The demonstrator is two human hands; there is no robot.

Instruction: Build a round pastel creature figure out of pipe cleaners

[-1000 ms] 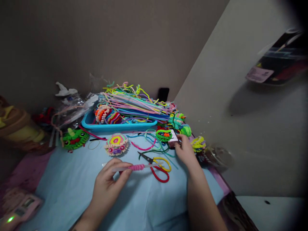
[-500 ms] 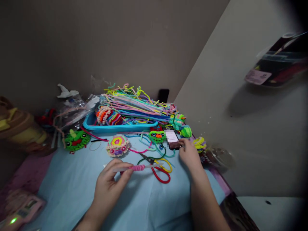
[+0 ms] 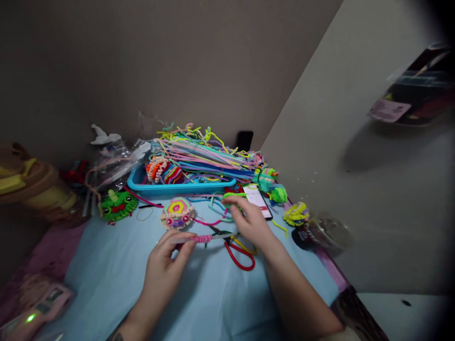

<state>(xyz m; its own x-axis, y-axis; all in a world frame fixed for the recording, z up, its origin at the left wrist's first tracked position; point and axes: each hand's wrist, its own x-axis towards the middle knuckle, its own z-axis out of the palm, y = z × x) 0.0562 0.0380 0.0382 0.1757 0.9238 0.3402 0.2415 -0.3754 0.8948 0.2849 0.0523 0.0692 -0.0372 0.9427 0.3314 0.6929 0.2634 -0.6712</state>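
Note:
Between the thumb and fingers of my left hand [image 3: 167, 260] is a thin pale rod [image 3: 220, 236] with a pink pipe cleaner [image 3: 203, 239] coiled around it. My right hand [image 3: 252, 225] hangs with its fingers apart and pointing left, in front of a bright green pipe-cleaner piece [image 3: 235, 194] that it partly hides. I see nothing held in it. A phone [image 3: 263, 208] with a lit screen lies just behind this hand. Scissors [image 3: 241, 260] with red and yellow handles rest below the rod's far end. A round multicoloured pipe-cleaner creature [image 3: 177, 213] sits beyond my left hand.
A blue tray [image 3: 185, 188] heaped with pipe cleaners [image 3: 202, 151] stands at the back. A green creature [image 3: 118, 206] lies to its left, a yellow-striped piece [image 3: 296, 214] to the right. A clear plastic cup [image 3: 327, 229] lies at the right edge, a pink device [image 3: 53, 303] front left.
My right hand has come away from the phone and moved left, over the green piece. My left hand keeps hold of the rod. The view has shifted slightly.

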